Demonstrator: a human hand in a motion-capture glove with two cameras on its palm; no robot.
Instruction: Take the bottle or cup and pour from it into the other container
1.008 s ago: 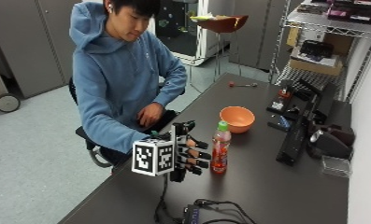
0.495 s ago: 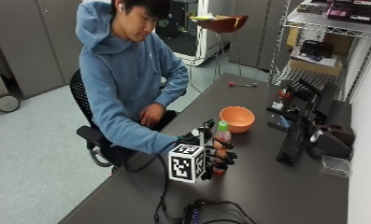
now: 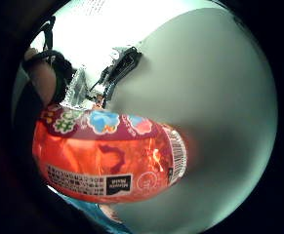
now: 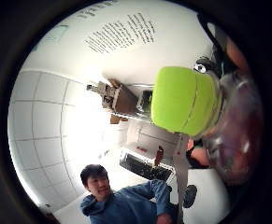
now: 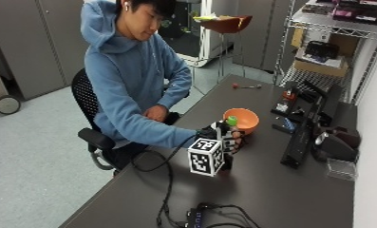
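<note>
- My right hand (image 5: 222, 140) is wrapped around the bottle (image 3: 107, 156), fingers curled on its red label; the other hand rests in the person's lap.
- The bottle stands upright, at or just above the table (image 5: 277, 190), beside the orange bowl (image 5: 246, 121).
- The green cap (image 4: 184, 100) appears on; I judge it must come off before pouring.
- I carry the bottle upright to the bowl's rim, then tilt slowly.

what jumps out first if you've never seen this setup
The gloved right hand grips a bottle of red drink with a bright green cap, held upright over the dark table. Just beyond it stands an orange bowl, near the table's middle.
</note>
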